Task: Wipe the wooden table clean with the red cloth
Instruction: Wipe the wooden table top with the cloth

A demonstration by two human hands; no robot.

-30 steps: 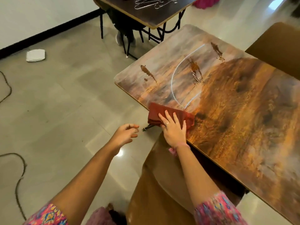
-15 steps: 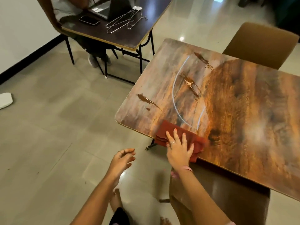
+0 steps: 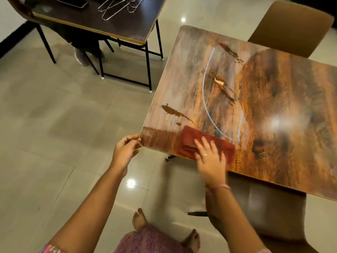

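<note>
Two hands are in view, and we see them doing different jobs. Our right hand (image 3: 209, 157) lies flat on the red cloth (image 3: 202, 141), fingers spread and nearly straight, pressing the folded cloth down onto the wooden surface (image 3: 273, 99) — it does not curl around it. The cloth sits right at the near edge of the surface, a little in from the near left corner, with its far part showing beyond our fingertips. Our left hand (image 3: 125, 150) is at that near left corner itself, fingertips touching the edge; we cannot tell whether it truly pinches the corner or only rests against it. The two hands are near each other, the cloth between them and under the right one.

Brown stains (image 3: 175, 112) streak the surface just beyond the cloth, with more toward the far edge, and a thin pale arc (image 3: 206, 99) curves across the middle — its near end reaches the cloth.
</note>
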